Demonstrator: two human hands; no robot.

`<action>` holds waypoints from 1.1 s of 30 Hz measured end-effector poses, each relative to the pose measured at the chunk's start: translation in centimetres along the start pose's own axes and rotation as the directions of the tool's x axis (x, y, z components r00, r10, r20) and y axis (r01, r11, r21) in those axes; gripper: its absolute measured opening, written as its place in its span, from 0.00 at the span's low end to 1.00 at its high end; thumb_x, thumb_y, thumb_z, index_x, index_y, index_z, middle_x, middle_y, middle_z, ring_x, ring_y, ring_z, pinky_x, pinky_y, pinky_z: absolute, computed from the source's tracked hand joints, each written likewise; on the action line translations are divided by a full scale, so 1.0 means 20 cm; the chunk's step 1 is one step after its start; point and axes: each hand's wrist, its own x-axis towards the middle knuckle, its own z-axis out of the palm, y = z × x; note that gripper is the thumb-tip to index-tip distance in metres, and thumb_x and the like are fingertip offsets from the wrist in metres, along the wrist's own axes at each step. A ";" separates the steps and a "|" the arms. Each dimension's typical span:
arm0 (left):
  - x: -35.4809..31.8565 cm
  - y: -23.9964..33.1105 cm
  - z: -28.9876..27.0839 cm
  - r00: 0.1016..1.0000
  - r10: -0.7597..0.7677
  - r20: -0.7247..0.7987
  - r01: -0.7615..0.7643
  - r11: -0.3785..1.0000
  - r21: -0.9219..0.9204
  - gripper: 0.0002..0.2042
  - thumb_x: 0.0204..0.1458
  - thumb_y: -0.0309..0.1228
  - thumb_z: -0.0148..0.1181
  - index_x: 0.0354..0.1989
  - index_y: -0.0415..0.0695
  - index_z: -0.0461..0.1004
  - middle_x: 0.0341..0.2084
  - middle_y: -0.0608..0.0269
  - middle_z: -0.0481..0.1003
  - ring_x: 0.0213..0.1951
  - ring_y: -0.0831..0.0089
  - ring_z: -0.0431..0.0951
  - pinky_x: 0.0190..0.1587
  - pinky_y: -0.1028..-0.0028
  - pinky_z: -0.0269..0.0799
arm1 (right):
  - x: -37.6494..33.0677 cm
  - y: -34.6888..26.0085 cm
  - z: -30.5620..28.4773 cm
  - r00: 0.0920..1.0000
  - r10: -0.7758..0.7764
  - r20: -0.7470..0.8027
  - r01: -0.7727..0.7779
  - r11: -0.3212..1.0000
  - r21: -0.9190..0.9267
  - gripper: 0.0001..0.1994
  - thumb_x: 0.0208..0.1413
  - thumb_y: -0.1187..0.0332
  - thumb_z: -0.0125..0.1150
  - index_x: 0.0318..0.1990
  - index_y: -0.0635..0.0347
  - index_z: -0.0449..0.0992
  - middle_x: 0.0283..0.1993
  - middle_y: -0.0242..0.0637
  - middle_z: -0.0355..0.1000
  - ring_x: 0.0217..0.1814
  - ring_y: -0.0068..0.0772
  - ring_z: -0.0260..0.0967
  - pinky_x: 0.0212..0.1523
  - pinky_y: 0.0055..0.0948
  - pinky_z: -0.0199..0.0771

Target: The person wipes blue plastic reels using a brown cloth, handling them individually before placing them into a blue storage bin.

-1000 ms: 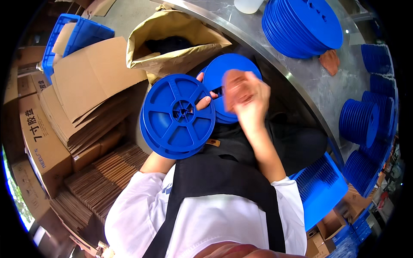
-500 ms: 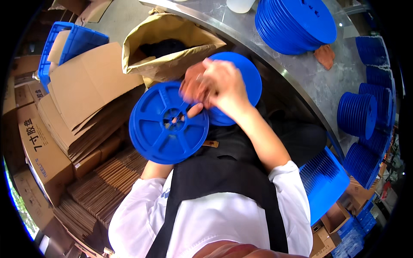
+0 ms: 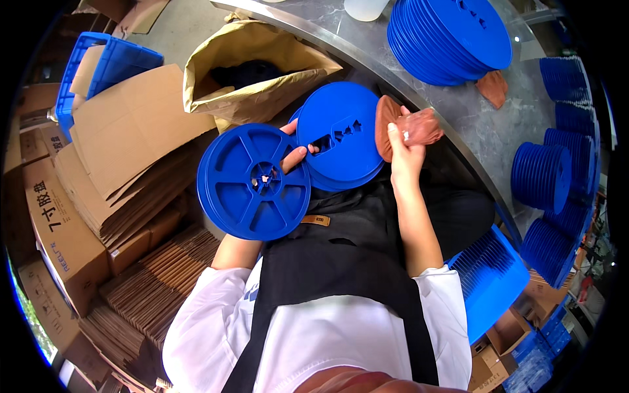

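- The left hand [image 3: 293, 158] is closed on the blue spoked reel [image 3: 229, 202], its thumb beside the hub; most of the palm is hidden.
- A blue smooth-faced reel [image 3: 334, 160] sits just right of it, above the lap, with a fingertip showing at its slot.
- The right hand [image 3: 407, 157] is clamped on a bunched brown cloth [image 3: 385, 128], which overlaps the smooth-faced reel's right edge; whether they touch, I cannot tell.
- An open tan sack [image 3: 236, 101] stands beyond the reels.
- On the grey table [image 3: 452, 105], a reel stack [image 3: 436, 46] stands near a brown scrap [image 3: 493, 88].
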 end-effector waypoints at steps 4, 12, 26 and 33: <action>0.03 -0.06 -0.07 0.998 0.054 -0.043 -0.054 0.999 0.002 0.31 0.55 0.23 0.58 0.66 0.38 0.52 0.38 0.56 0.76 0.45 0.69 0.76 0.53 0.68 0.71 | 0.03 -0.12 -0.05 0.962 0.243 0.125 -0.270 0.914 0.303 0.24 0.60 0.67 0.52 0.61 0.68 0.59 0.61 0.42 0.63 0.63 0.32 0.61 0.63 0.30 0.59; 0.02 0.08 0.14 1.000 -0.010 0.009 0.013 0.950 -0.313 0.31 0.55 0.25 0.57 0.67 0.40 0.52 0.48 0.56 0.70 0.46 0.68 0.75 0.54 0.68 0.70 | -0.27 -0.17 0.30 0.800 -0.350 0.487 0.585 0.633 -0.507 0.21 0.42 0.68 0.69 0.45 0.63 0.71 0.54 0.46 0.71 0.48 0.41 0.71 0.52 0.35 0.69; -0.11 0.26 0.15 0.988 -0.061 -0.140 -0.045 0.761 -0.647 0.35 0.53 0.25 0.61 0.68 0.42 0.49 0.41 0.55 0.74 0.45 0.66 0.76 0.53 0.66 0.70 | -0.09 -0.21 0.53 0.713 -0.211 0.668 0.638 0.591 -0.494 0.22 0.31 0.69 0.69 0.40 0.56 0.72 0.48 0.37 0.73 0.47 0.42 0.69 0.48 0.37 0.65; -0.06 0.16 0.13 0.986 -0.060 -0.157 0.013 0.958 -0.285 0.37 0.53 0.25 0.61 0.69 0.41 0.47 0.37 0.53 0.76 0.45 0.65 0.76 0.54 0.66 0.70 | -0.16 -0.15 0.01 0.864 -0.350 0.362 0.503 0.622 -0.600 0.22 0.37 0.74 0.68 0.44 0.61 0.72 0.51 0.45 0.72 0.53 0.47 0.67 0.55 0.38 0.65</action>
